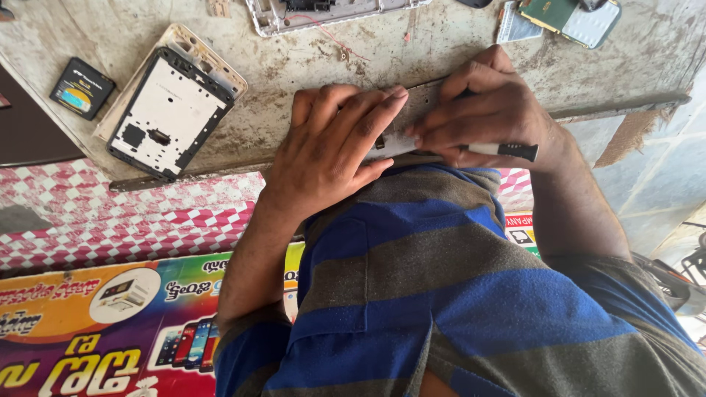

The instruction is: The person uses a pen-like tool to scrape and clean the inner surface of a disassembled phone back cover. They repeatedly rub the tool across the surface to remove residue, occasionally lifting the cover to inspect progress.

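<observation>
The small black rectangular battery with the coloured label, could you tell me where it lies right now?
In the head view the small black rectangular battery lies at the far left of the worn grey worktop, just left of the black-and-white phone frame, well away from both hands.

The person wears a short-sleeved shirt of soft knit fabric with broad horizontal stripes [441, 294], bright blue bands alternating with wider bands of muted olive-grey. The stripes run across the chest and belly and carry on over both sleeves, which end above the elbows and leave the forearms bare. The cloth folds and creases lightly around the middle. The left hand [331, 140] and the right hand [489, 110] are bare, with no rings, watch or bracelet showing, and the fingernails are cut short.
</observation>
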